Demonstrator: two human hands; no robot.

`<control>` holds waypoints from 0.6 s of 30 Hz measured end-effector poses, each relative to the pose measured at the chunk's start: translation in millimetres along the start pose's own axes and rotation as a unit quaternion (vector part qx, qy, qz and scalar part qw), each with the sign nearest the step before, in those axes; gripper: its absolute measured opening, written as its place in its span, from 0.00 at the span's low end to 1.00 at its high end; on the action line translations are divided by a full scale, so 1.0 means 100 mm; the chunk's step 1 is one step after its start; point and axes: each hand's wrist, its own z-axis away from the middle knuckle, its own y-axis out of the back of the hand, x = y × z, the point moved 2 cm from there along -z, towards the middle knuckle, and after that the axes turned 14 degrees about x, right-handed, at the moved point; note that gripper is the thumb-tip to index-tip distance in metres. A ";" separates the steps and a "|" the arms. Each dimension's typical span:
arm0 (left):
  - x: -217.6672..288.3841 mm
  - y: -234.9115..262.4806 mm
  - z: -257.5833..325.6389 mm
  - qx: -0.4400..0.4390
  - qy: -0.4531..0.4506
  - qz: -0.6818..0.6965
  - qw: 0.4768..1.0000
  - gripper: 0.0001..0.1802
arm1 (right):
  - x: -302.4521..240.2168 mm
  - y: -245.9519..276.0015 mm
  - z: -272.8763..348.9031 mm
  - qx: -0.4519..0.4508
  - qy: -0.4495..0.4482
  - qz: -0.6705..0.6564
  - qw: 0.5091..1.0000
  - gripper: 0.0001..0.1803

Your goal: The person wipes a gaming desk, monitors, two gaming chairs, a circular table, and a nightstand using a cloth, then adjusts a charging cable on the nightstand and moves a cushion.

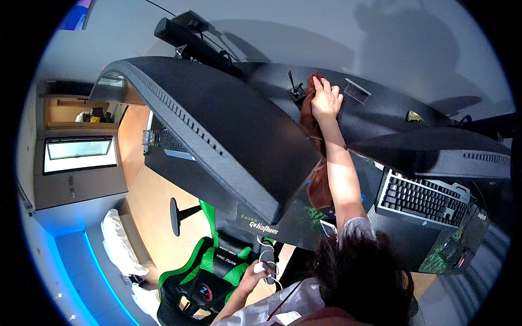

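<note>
My right arm reaches between two curved monitors, and my right hand [326,99] presses on a brown cloth [319,187] at the back of the dark desk. The fingers are curled over the cloth's far end, and its loose part trails toward the front edge. Low on the left, beside the gaming chair, my left hand [251,277] is closed on a small white block [262,267] with a white cable by it. A grey oblong thing [267,251] hangs next to that cable; its kind is unclear.
A large black monitor [234,130] stands left of my arm, another monitor [435,149] right. Near my hand are a small black stand [296,92] and a desk grommet [357,91]. A keyboard [424,198] and mouse [462,257] lie right. The green-black chair [204,271] stands lower left.
</note>
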 end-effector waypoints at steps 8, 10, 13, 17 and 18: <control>0.00 0.08 0.07 0.027 -0.037 0.026 0.999 0.13 | 0.06 0.29 0.42 0.093 -0.030 -0.024 0.995 0.17; -0.04 0.06 0.10 0.023 -0.036 0.055 0.998 0.14 | 0.11 0.46 0.61 0.142 -0.033 -0.131 0.981 0.21; -0.10 -0.01 0.17 0.001 -0.041 0.039 0.998 0.13 | 0.22 0.67 0.96 0.191 0.008 -0.198 0.961 0.24; -0.11 -0.10 0.24 -0.027 -0.070 0.031 0.997 0.15 | 0.34 0.99 1.60 0.097 -0.027 -0.146 0.984 0.27; -0.11 -0.12 0.25 -0.024 -0.056 0.029 0.998 0.15 | 0.34 1.13 1.77 0.072 -0.049 -0.179 0.980 0.25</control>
